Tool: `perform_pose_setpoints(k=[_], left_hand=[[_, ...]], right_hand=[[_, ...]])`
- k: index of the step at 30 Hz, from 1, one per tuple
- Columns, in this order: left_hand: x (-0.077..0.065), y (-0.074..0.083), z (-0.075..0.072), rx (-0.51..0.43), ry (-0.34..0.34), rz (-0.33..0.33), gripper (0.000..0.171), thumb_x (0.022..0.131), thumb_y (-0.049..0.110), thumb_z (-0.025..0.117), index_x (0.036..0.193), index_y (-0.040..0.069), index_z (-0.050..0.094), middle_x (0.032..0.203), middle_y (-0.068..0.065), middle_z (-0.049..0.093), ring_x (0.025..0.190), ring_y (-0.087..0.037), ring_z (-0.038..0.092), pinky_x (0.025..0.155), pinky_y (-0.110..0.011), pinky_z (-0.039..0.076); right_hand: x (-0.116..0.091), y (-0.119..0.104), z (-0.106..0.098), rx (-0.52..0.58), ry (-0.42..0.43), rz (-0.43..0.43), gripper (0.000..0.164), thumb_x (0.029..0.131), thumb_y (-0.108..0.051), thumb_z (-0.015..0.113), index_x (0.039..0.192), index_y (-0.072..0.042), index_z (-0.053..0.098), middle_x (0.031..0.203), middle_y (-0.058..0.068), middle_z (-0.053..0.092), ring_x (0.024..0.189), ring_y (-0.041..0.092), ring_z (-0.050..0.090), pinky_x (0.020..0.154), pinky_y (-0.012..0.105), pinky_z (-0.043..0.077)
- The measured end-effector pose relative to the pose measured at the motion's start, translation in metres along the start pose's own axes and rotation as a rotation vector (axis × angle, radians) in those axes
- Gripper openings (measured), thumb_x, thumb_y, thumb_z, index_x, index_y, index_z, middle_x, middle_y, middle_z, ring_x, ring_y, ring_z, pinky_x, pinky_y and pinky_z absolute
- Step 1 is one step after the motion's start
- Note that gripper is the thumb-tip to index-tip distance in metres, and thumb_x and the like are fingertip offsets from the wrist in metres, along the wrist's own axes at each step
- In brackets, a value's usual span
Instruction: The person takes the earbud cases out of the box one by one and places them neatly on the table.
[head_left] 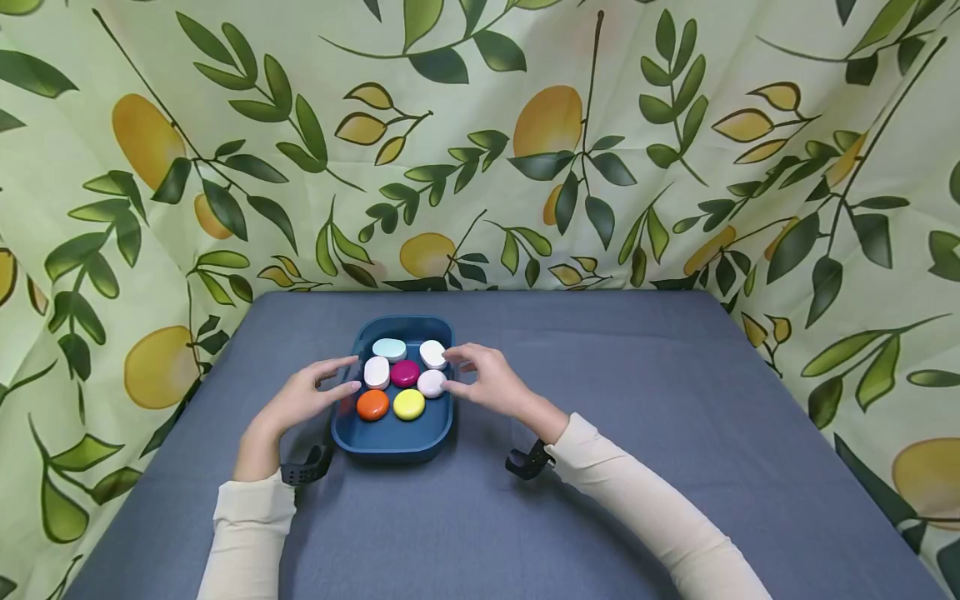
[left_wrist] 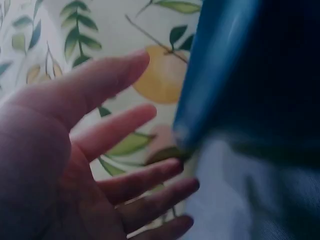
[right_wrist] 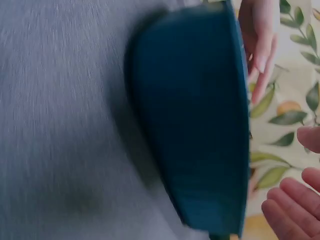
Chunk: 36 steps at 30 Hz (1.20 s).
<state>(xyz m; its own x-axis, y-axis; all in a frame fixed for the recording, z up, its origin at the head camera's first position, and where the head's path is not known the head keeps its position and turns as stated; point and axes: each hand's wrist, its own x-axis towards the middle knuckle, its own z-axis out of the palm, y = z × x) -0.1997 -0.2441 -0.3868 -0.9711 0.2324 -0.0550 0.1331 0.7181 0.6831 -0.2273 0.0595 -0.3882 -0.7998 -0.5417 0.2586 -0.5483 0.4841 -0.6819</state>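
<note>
A blue tray (head_left: 397,442) with raised sides holds several glossy, rounded, soap-like pieces. Among them are an orange piece (head_left: 372,406), a yellow piece (head_left: 408,405), a magenta piece (head_left: 406,373) and a pale blue oval piece (head_left: 389,350). White pieces (head_left: 377,373) lie among the coloured ones. My left hand (head_left: 302,398) hovers by the tray's left rim, thumb and fingers spread and holding nothing. At the opposite rim is my right hand (head_left: 489,379), its fingertips overlapping the white pieces on that side in the head view. In the right wrist view its fingers (right_wrist: 295,200) are apart and empty.
A grey-blue cloth (head_left: 600,400) covers the table under the tray. Behind and at both sides hangs a curtain (head_left: 480,167) printed with leaves and fruit. A dark band (head_left: 306,467) is on the left wrist, another dark band (head_left: 529,460) on the right.
</note>
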Motion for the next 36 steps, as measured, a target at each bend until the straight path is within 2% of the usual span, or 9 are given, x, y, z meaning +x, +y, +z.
perform_pose_setpoints(k=[3,8,16,20,26,31,36], left_hand=[[0.001,-0.013,0.001,-0.092,-0.048,-0.004,0.06,0.095,0.035,0.058,0.146,0.007,0.041,0.151,-0.027,0.037,0.135,-0.049,0.041,0.107,-0.064,0.037],[-0.001,-0.032,0.001,-0.218,-0.12,-0.016,0.065,0.093,0.03,0.063,0.149,0.011,0.036,0.155,-0.027,0.031,0.138,-0.049,0.038,0.109,-0.063,0.036],[0.0,-0.047,0.003,-0.324,-0.224,0.059,0.073,0.091,0.021,0.064,0.153,0.012,0.026,0.16,-0.027,0.017,0.142,-0.056,0.023,0.11,-0.069,0.027],[0.001,-0.052,0.005,-0.369,-0.24,0.082,0.074,0.092,0.019,0.062,0.153,0.01,0.022,0.161,-0.026,0.012,0.142,-0.058,0.019,0.11,-0.069,0.027],[0.0,-0.054,0.005,-0.385,-0.237,0.068,0.074,0.091,0.02,0.063,0.153,0.01,0.022,0.161,-0.027,0.011,0.14,-0.06,0.019,0.108,-0.072,0.027],[0.0,-0.054,0.005,-0.389,-0.241,0.061,0.075,0.091,0.021,0.063,0.153,0.01,0.022,0.161,-0.027,0.011,0.14,-0.061,0.018,0.107,-0.073,0.026],[0.0,-0.053,0.005,-0.396,-0.24,0.05,0.075,0.091,0.019,0.063,0.153,0.01,0.022,0.161,-0.027,0.01,0.141,-0.061,0.017,0.107,-0.074,0.026]], right_hand=[[0.003,-0.005,0.011,0.031,-0.033,-0.027,0.041,0.085,-0.013,0.072,0.121,0.004,0.061,0.119,0.021,0.066,0.107,0.033,0.065,0.093,0.041,0.056],[0.011,-0.012,0.026,0.068,-0.109,-0.007,0.042,0.084,-0.013,0.074,0.12,0.004,0.062,0.119,0.02,0.068,0.107,0.031,0.068,0.092,0.036,0.057],[0.029,-0.018,0.045,-0.054,-0.205,0.078,0.047,0.082,-0.017,0.076,0.124,0.0,0.063,0.124,0.015,0.068,0.112,0.025,0.067,0.097,0.034,0.054],[0.035,-0.02,0.054,-0.105,-0.213,0.109,0.049,0.081,-0.016,0.077,0.125,-0.001,0.062,0.125,0.012,0.068,0.114,0.022,0.066,0.1,0.03,0.052],[0.045,-0.024,0.063,-0.214,-0.241,0.151,0.051,0.079,-0.017,0.079,0.126,-0.004,0.063,0.127,0.007,0.068,0.113,0.016,0.065,0.102,0.026,0.05],[0.05,-0.027,0.068,-0.306,-0.291,0.205,0.052,0.077,-0.017,0.081,0.125,-0.007,0.064,0.124,0.004,0.069,0.101,0.016,0.062,0.099,0.026,0.052],[0.05,-0.028,0.071,-0.452,-0.327,0.174,0.044,0.076,-0.019,0.082,0.117,-0.011,0.069,0.111,0.001,0.072,0.09,0.015,0.059,0.09,0.023,0.052]])
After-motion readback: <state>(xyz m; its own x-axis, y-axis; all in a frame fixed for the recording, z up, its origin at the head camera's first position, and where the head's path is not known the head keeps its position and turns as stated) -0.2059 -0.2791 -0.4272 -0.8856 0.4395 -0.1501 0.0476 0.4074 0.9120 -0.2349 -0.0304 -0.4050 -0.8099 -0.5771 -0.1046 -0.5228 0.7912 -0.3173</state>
